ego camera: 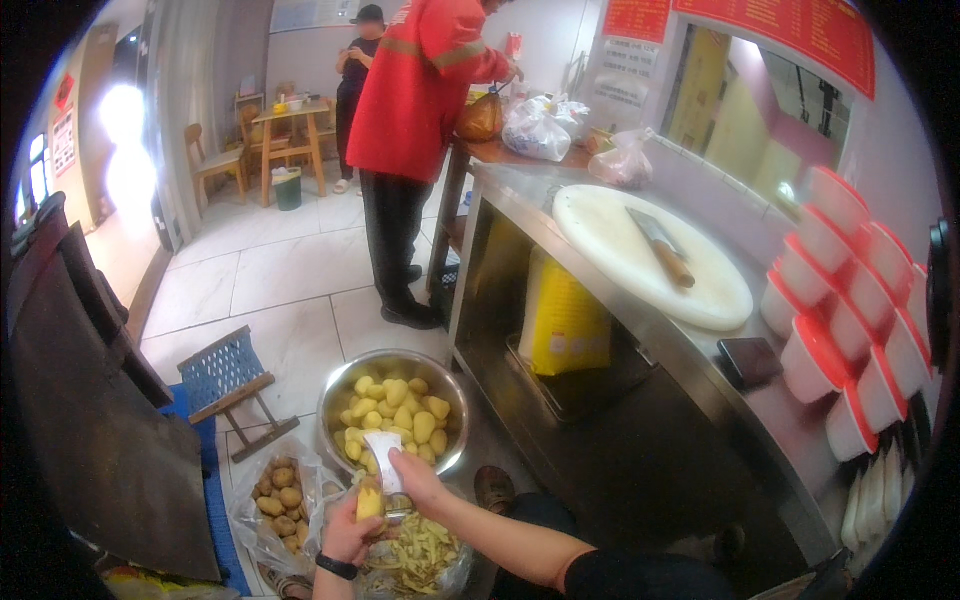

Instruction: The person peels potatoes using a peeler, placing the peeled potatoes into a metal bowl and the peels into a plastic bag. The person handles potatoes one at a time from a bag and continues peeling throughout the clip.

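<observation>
My left hand, with a dark band at its wrist, grips a partly peeled potato. In my right hand is a white-handled peeler, its lower end close beside that potato. Directly below both hands, a clear plastic bag holds a heap of potato peelings. Just beyond them stands a round steel basin with many peeled yellow potatoes inside. Left of my hands, unpeeled brown potatoes lie in another clear plastic bag.
A steel counter at right carries a white round cutting board, a cleaver, a phone and stacked red-rimmed containers. A folding stool stands left of the basin. A person in a red jacket stands ahead; another person is farther back.
</observation>
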The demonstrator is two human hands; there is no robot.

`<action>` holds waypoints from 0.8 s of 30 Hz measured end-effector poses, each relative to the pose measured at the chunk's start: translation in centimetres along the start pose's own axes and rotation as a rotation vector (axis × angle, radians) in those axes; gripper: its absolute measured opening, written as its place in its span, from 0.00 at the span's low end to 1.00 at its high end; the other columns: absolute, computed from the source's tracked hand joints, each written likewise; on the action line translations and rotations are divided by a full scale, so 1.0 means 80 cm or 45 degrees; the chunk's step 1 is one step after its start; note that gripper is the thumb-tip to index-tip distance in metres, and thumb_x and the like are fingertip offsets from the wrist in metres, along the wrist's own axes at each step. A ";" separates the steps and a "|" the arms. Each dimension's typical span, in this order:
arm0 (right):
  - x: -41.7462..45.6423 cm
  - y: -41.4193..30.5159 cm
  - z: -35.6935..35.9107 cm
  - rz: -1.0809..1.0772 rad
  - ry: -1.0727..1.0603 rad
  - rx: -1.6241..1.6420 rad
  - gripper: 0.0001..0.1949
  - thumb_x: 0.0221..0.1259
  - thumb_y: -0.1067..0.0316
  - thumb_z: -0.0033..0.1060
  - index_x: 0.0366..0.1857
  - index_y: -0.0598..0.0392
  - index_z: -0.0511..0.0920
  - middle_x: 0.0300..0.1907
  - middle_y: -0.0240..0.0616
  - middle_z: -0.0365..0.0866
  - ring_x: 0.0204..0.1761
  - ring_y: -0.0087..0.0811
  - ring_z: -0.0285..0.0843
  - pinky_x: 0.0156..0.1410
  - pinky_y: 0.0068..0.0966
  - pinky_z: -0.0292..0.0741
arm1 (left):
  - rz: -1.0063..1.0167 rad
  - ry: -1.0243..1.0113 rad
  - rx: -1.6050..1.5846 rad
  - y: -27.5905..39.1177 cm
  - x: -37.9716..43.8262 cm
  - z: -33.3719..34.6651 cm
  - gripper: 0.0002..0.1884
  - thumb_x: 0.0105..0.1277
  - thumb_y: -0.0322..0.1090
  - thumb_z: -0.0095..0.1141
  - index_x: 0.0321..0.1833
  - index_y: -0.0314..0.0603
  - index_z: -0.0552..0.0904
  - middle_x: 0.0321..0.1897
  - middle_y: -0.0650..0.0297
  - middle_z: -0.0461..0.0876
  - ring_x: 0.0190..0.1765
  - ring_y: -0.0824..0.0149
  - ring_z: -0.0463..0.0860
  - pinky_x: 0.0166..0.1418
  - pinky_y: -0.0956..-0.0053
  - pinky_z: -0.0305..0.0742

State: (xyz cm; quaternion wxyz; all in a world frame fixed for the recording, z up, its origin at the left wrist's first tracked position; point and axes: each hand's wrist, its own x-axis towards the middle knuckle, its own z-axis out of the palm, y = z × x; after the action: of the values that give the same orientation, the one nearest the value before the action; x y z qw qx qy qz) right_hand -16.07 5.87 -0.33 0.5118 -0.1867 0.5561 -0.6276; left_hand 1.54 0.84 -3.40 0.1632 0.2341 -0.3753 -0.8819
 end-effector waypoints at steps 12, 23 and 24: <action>-0.008 -0.020 -0.003 0.073 0.066 0.343 0.20 0.75 0.50 0.39 0.45 0.57 0.75 0.31 0.37 0.82 0.31 0.28 0.79 0.40 0.25 0.76 | 0.151 0.086 0.270 -0.006 -0.006 0.011 0.32 0.54 0.18 0.64 0.61 0.42 0.64 0.41 0.57 0.79 0.37 0.58 0.84 0.36 0.64 0.84; -0.013 -0.031 0.001 0.112 0.266 0.552 0.16 0.72 0.50 0.49 0.39 0.53 0.76 0.26 0.30 0.77 0.23 0.24 0.75 0.24 0.21 0.72 | 0.237 0.318 0.206 -0.022 0.011 0.001 0.35 0.49 0.18 0.68 0.61 0.40 0.67 0.45 0.62 0.77 0.45 0.66 0.80 0.44 0.72 0.80; -0.014 -0.033 0.001 0.109 0.271 0.551 0.16 0.72 0.50 0.48 0.39 0.52 0.76 0.26 0.30 0.77 0.23 0.24 0.74 0.24 0.21 0.72 | 0.251 0.326 0.187 -0.019 0.010 0.006 0.35 0.49 0.18 0.68 0.61 0.40 0.67 0.46 0.63 0.77 0.47 0.66 0.79 0.46 0.72 0.79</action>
State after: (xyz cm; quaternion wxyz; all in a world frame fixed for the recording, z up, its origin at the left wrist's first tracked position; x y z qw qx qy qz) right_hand -16.68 6.41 2.40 0.5044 0.0180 0.4669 -0.7261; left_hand 0.45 1.77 -4.46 0.2780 0.3180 -0.4360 -0.7947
